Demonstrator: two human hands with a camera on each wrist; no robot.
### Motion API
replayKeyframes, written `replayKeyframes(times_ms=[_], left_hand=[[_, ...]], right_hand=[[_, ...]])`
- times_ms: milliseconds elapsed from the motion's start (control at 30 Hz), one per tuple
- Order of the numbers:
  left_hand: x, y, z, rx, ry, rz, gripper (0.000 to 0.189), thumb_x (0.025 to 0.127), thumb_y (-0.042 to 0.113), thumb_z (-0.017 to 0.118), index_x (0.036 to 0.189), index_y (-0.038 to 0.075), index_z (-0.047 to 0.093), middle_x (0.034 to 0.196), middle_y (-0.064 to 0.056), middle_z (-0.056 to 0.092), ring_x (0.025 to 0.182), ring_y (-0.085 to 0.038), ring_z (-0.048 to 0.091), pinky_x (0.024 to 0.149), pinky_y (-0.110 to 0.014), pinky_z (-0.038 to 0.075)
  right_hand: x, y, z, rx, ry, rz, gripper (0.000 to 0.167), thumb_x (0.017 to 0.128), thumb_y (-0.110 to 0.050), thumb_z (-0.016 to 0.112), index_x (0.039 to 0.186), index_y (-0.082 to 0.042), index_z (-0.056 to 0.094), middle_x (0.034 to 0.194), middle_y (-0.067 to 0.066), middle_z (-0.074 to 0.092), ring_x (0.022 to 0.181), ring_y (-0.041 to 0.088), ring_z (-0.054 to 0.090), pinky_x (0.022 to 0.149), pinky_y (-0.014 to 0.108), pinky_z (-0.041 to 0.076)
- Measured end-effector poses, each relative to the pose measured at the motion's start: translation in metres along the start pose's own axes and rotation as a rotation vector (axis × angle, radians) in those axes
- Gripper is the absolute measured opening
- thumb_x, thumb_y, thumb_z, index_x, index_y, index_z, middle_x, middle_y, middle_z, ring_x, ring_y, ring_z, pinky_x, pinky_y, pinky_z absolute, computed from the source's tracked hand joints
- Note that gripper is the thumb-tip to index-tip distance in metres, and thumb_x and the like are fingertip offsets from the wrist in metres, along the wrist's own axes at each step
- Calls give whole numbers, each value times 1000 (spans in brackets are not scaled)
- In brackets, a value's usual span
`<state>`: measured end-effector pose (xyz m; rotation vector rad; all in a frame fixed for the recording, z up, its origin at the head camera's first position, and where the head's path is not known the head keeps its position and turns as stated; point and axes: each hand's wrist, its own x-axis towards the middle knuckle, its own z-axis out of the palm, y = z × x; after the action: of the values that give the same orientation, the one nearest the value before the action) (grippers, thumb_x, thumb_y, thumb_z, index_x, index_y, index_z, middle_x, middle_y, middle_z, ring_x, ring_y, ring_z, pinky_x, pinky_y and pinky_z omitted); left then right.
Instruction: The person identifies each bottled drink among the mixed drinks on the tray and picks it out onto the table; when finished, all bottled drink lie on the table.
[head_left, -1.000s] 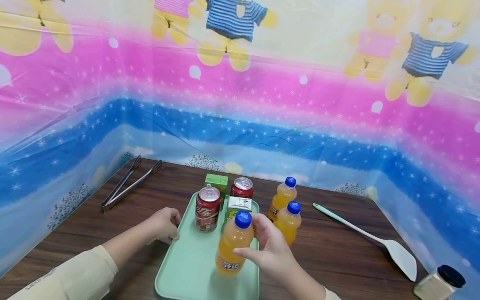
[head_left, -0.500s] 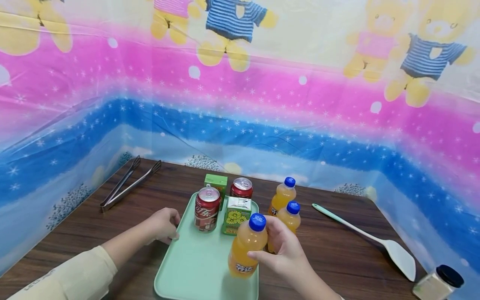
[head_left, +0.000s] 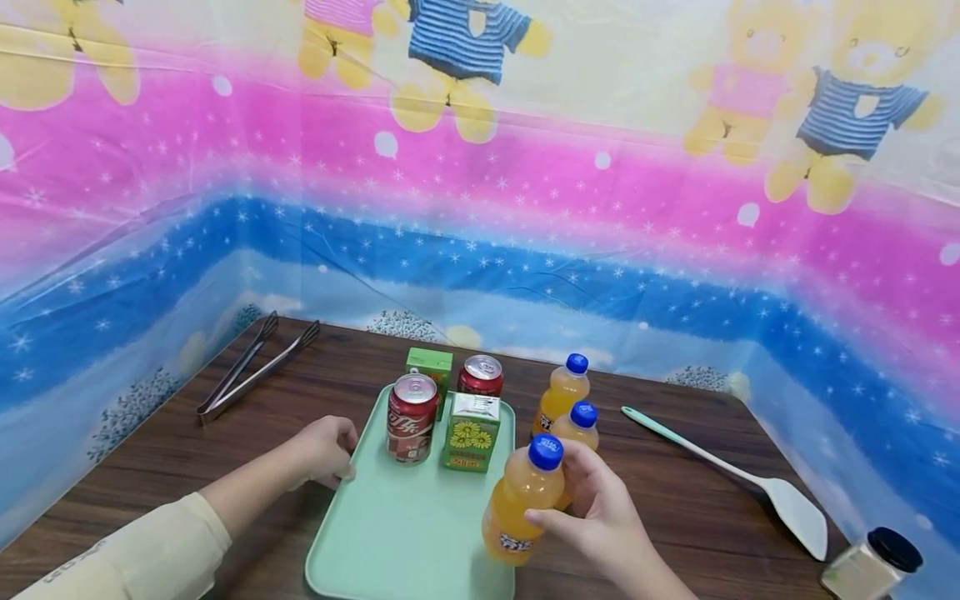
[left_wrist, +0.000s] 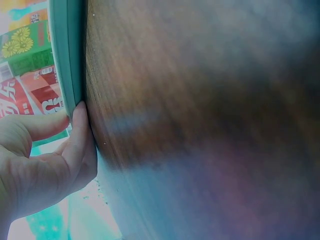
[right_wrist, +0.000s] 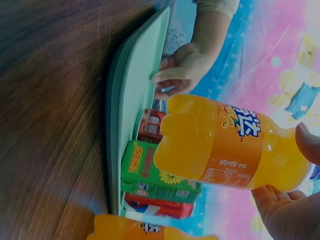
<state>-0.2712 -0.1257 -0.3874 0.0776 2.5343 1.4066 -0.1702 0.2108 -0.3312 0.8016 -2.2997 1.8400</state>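
My right hand (head_left: pixel 603 504) grips an orange soda bottle (head_left: pixel 517 510) with a blue cap, thumb and fingers around its upper part. The bottle hangs over the right edge of the green tray (head_left: pixel 397 533), its base apart from the tray in the right wrist view. On the left, my left hand (head_left: pixel 326 450) pinches the tray's rim, thumb inside and fingers outside, as the left wrist view shows. Toward the tray's far end stand a red soda can (head_left: pixel 412 421) and a green drink carton (head_left: pixel 472 437); another can (head_left: pixel 481 375) and carton (head_left: pixel 431 367) stand behind them.
Two more orange soda bottles, a far one (head_left: pixel 564 392) and a partly hidden nearer one (head_left: pixel 581 429), stand right of the tray. Metal tongs (head_left: pixel 251 375) lie at the back left. A white spatula (head_left: pixel 791 508) and a black-lidded jar (head_left: pixel 873 562) are at the right.
My right hand has carried the soda bottle rightward, from over the tray's middle to its right edge, uncovering the nearer carton. The left hand stays on the rim.
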Motion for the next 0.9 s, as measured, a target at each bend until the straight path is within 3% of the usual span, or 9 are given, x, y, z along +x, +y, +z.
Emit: replayKeyframes(times_ms=[267, 567, 900], left_hand=[[0, -1, 1, 0, 8, -19, 28, 69, -17, 66, 88, -5, 50, 79, -16, 51, 63, -22, 59, 55, -37, 57], [-1, 0, 1, 6, -2, 6, 28, 70, -16, 67, 89, -6, 49, 81, -16, 50, 64, -22, 60, 55, -37, 57], [0, 1, 0, 16, 0, -18, 28, 70, -17, 66, 90, -5, 51, 83, -17, 51, 65, -23, 60, 56, -37, 57]], right_hand=[[-7, -3, -12, -87, 99, 50, 56, 75, -1, 76, 124, -6, 50, 124, 10, 57, 115, 16, 54, 92, 28, 47], [-20, 4, -25, -112, 110, 76, 54, 77, -6, 75, 124, -7, 48, 122, 9, 58, 112, 17, 56, 90, 28, 48], [-22, 14, -31, -80, 91, 119, 56, 76, -4, 75, 124, -5, 46, 122, 12, 57, 111, 19, 56, 91, 29, 47]])
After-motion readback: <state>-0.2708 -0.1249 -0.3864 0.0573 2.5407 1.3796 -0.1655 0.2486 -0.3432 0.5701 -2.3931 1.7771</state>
